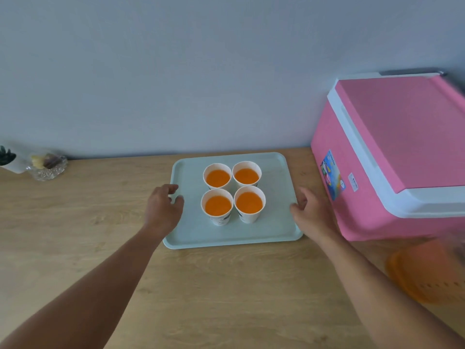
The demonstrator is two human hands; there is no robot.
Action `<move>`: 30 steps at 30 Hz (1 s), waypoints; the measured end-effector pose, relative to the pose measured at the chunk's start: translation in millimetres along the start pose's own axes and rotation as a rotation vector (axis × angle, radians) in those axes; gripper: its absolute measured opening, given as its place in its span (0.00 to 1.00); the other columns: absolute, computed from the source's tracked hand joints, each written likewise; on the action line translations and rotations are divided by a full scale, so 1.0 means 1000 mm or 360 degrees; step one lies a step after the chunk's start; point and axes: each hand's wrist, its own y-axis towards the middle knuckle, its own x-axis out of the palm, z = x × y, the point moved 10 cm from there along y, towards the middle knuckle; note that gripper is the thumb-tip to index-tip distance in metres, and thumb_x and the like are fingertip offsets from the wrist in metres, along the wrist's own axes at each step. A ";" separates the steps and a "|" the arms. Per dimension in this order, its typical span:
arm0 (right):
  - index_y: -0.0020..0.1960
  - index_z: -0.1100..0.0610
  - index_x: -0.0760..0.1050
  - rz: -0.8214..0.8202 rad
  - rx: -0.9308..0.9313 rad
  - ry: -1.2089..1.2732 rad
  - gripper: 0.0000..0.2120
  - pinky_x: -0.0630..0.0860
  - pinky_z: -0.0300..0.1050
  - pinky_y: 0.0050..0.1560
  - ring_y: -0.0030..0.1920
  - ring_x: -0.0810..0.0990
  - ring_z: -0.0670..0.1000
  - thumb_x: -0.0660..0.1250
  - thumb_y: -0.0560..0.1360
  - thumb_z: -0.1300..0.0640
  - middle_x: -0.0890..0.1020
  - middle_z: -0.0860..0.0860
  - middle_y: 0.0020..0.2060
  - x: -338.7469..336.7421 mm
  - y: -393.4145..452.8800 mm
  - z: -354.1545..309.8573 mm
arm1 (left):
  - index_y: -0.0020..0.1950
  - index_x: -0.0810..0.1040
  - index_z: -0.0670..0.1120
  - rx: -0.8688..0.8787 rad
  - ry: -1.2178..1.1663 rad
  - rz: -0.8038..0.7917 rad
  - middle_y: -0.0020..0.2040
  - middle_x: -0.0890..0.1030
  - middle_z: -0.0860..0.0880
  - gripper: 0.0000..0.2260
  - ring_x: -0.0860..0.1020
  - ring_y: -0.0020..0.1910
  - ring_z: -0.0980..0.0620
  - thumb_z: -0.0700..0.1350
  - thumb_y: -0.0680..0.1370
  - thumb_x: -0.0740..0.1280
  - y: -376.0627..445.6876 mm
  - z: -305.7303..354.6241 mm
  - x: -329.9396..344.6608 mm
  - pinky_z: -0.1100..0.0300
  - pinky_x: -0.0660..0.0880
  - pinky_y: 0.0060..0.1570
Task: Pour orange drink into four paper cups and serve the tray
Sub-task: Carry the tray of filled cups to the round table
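A pale green tray lies flat on the wooden table against the wall. On it stand several white paper cups in two rows of two, each holding orange drink: back left, back right, front left, front right. My left hand is at the tray's left rim, fingers curled over the edge and thumb on the inner surface. My right hand holds the right rim, thumb on top and fingers at the outer edge.
A pink cooler box with a white rim stands close to the tray's right side. A blurred orange object sits at the near right. A glass dish and a small potted plant are at the far left.
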 end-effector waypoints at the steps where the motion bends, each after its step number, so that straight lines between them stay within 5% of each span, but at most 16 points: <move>1: 0.75 0.55 0.73 0.0004 0.0036 -0.0082 0.24 0.77 0.48 0.53 0.57 0.80 0.56 0.68 0.79 0.58 0.81 0.57 0.60 -0.004 0.001 0.004 | 0.69 0.77 0.45 0.0001 0.0084 -0.0017 0.63 0.78 0.45 0.18 0.79 0.54 0.47 0.44 0.79 0.68 0.002 -0.008 0.001 0.51 0.75 0.58; 3: 0.75 0.58 0.72 -0.0071 0.0119 -0.0199 0.23 0.75 0.50 0.57 0.61 0.79 0.59 0.67 0.81 0.56 0.81 0.58 0.60 -0.004 0.003 0.012 | 0.71 0.76 0.43 -0.0035 0.0189 -0.0082 0.63 0.77 0.43 0.21 0.78 0.58 0.43 0.42 0.77 0.69 0.005 -0.023 0.005 0.49 0.73 0.61; 6: 0.63 0.56 0.77 -0.0213 0.0156 -0.0301 0.12 0.74 0.43 0.40 0.54 0.82 0.58 0.66 0.81 0.56 0.82 0.52 0.48 0.005 0.006 0.018 | 0.71 0.75 0.42 -0.0082 0.0243 -0.0169 0.61 0.77 0.41 0.22 0.75 0.61 0.43 0.39 0.76 0.68 0.006 -0.034 0.011 0.50 0.70 0.63; 8: 0.64 0.52 0.79 -0.0257 0.0144 -0.0305 0.13 0.70 0.42 0.37 0.50 0.82 0.54 0.66 0.80 0.56 0.83 0.48 0.47 0.011 0.009 0.020 | 0.70 0.75 0.42 -0.0126 0.0234 -0.0182 0.60 0.77 0.41 0.21 0.75 0.60 0.43 0.39 0.76 0.68 0.006 -0.038 0.011 0.50 0.70 0.61; 17: 0.69 0.43 0.80 -0.0362 0.0109 -0.0242 0.22 0.81 0.46 0.55 0.54 0.84 0.50 0.68 0.78 0.59 0.86 0.44 0.58 0.015 0.022 0.022 | 0.58 0.82 0.46 -0.0186 0.0146 -0.0194 0.50 0.83 0.48 0.15 0.80 0.51 0.43 0.36 0.73 0.66 -0.001 -0.040 0.008 0.50 0.76 0.48; 23: 0.71 0.44 0.79 -0.0396 0.0121 -0.0105 0.24 0.81 0.52 0.62 0.56 0.85 0.49 0.69 0.78 0.62 0.86 0.43 0.50 0.017 0.023 0.034 | 0.55 0.84 0.52 -0.0338 -0.0096 -0.0255 0.44 0.85 0.52 0.18 0.82 0.46 0.48 0.35 0.71 0.65 -0.010 -0.054 0.010 0.51 0.80 0.48; 28: 0.72 0.43 0.78 -0.0408 0.0160 0.0087 0.26 0.82 0.52 0.61 0.53 0.85 0.47 0.70 0.78 0.64 0.85 0.39 0.47 0.020 0.012 0.047 | 0.53 0.83 0.50 -0.0347 -0.0221 -0.0259 0.41 0.82 0.51 0.16 0.79 0.39 0.52 0.33 0.73 0.65 -0.026 -0.060 0.011 0.59 0.74 0.38; 30: 0.71 0.38 0.78 -0.0416 0.0158 0.0109 0.27 0.83 0.49 0.54 0.50 0.85 0.46 0.71 0.78 0.62 0.86 0.39 0.47 0.020 0.004 0.051 | 0.53 0.83 0.50 -0.0353 -0.0235 -0.0249 0.41 0.82 0.51 0.16 0.78 0.39 0.51 0.33 0.73 0.65 -0.032 -0.063 0.009 0.59 0.74 0.39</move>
